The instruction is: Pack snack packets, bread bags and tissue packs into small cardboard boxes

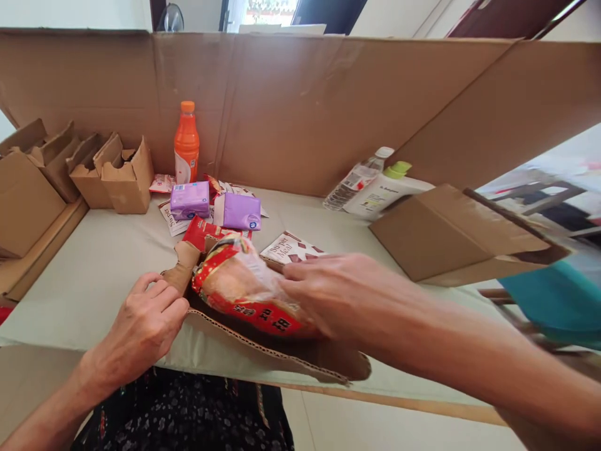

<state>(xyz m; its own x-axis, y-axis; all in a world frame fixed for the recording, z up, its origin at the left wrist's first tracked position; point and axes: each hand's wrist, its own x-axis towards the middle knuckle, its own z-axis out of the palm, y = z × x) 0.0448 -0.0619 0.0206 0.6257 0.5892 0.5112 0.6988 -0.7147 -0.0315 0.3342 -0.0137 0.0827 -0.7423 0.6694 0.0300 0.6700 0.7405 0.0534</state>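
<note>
An open cardboard box (282, 354) lies at the table's front edge, its torn near rim facing me. My left hand (153, 313) is closed on its left end, fingers curled over a flap. Partly inside the box is a red food packet (235, 288) with a clear plastic window showing something light brown. My right hand (328, 288) reaches over the box from the right, closed at the right part of this packet. Motion smears that hand a little, and its far fingers are hidden.
Behind the box lie two purple packs (239, 211) (190, 199), a red packet (201, 232) and a "Super Meal" packet (291, 247). An orange bottle (186, 144) stands behind. Small cartons (124, 181) are left; a clear bottle (357, 181), white bottle (382, 194) and larger box (436, 232) right.
</note>
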